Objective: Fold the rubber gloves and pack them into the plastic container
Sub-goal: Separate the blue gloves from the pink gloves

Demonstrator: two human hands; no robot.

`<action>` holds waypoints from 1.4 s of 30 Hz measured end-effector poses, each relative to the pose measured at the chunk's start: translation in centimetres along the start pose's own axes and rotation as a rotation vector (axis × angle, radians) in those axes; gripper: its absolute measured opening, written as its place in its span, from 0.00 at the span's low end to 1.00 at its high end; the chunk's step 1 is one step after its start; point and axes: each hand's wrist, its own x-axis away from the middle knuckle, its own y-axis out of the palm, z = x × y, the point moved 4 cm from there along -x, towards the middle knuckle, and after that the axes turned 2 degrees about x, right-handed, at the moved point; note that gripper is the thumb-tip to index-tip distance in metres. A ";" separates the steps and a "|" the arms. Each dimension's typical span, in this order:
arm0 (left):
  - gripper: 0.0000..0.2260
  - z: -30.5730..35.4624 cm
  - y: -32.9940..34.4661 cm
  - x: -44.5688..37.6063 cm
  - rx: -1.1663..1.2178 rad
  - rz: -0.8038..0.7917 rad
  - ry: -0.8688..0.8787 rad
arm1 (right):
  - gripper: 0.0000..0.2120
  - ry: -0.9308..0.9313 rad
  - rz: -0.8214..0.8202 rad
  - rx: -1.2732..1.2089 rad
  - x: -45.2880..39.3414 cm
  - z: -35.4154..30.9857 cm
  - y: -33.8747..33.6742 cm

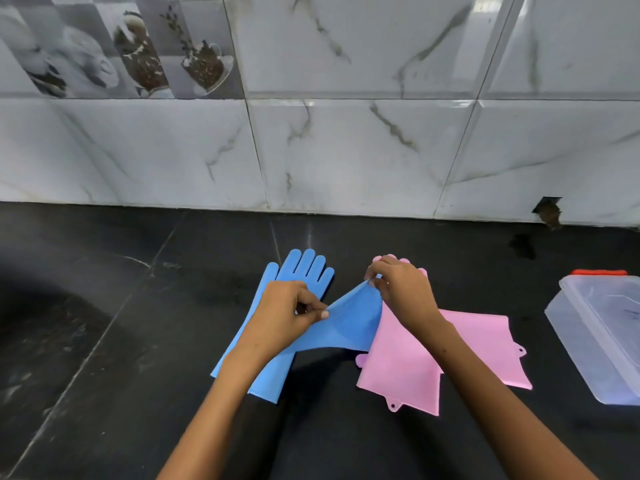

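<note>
**Blue glove mid-fold, nothing packed yet**

Blue rubber gloves (pixel 298 282): two, mid-counter toward the near edge. One lies flat, fingers toward the wall. The second blue glove (pixel 349 323) is lifted off the counter and stretched between both hands, crossing over the flat one and the pink pair.

Left hand (pixel 289 315) pinches one edge of the lifted glove between thumb and curled fingers. Right hand (pixel 398 285) pinches the opposite edge, fingers curled.

Pink rubber gloves (pixel 408 372): two, flat and overlapping just right of the blue ones, cuffs toward the near edge, not folded as far as I can see.

Clear rectangular plastic container (pixel 588 344): at the counter's right edge, open, looks empty. Red-orange piece (pixel 599 272) behind it, possibly the lid, can't tell.

Status estimate: early, first fold under way. Left: four folds, four placements.

Black stone counter (pixel 121 341) carries it all. Marble-look tiled wall (pixel 346 133) behind, one chipped tile low right. Path to the container looks unobstructed.
</note>
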 end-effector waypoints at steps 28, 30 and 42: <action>0.04 3.7 -1.8 0.2 0.325 -0.009 -0.053 | 0.09 -0.080 0.653 -0.227 2.6 -0.2 -6.4; 0.03 1.5 -2.1 0.6 0.366 0.001 -0.180 | 0.10 -0.096 0.486 -0.211 -0.1 -1.9 -4.9; 0.04 -15.2 -3.1 3.6 -0.220 0.226 -0.705 | 0.17 -0.347 -0.399 0.042 -1.4 -10.5 14.2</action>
